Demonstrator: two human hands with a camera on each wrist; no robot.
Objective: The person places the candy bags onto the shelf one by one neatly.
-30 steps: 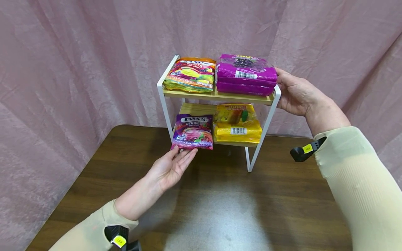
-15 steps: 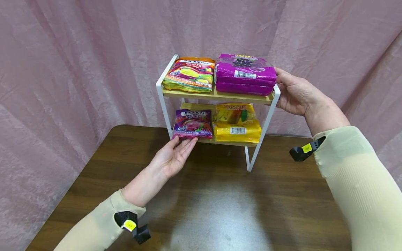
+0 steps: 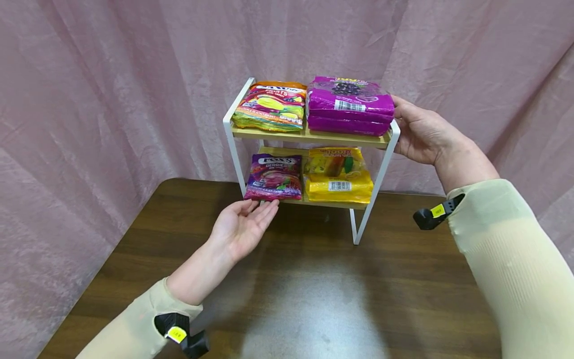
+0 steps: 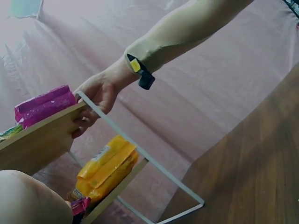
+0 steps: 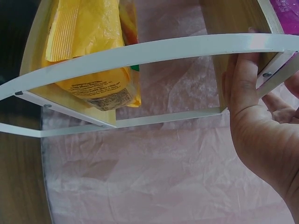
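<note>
A purple Fox's Berries candy packet (image 3: pixel 274 177) lies at the left of the lower board of a small two-tier shelf (image 3: pixel 309 137). Just below its front edge is my left hand (image 3: pixel 239 229), palm up with fingers fairly straight; whether the fingertips touch it I cannot tell. My right hand (image 3: pixel 423 132) grips the shelf's upper right end. In the right wrist view, its fingers (image 5: pixel 245 81) reach beneath the top board, with the thumb on the other side. A yellow packet (image 3: pixel 339 177) fills the lower right. On top are orange Fruits candy packets (image 3: pixel 271 107) and purple grape-picture packs (image 3: pixel 350 107).
The shelf's white metal legs (image 3: pixel 358 234) stand on a dark wooden table (image 3: pixel 314 299). A pink curtain (image 3: pixel 157 89) hangs close behind. Each sleeve carries a black wrist camera, the left one (image 3: pixel 179 334) over the table's front.
The purple Berries packet has gone from sticking out over the lower board's front edge to lying further back on it. My left hand followed it up, then dropped slightly. The right hand stays put.
</note>
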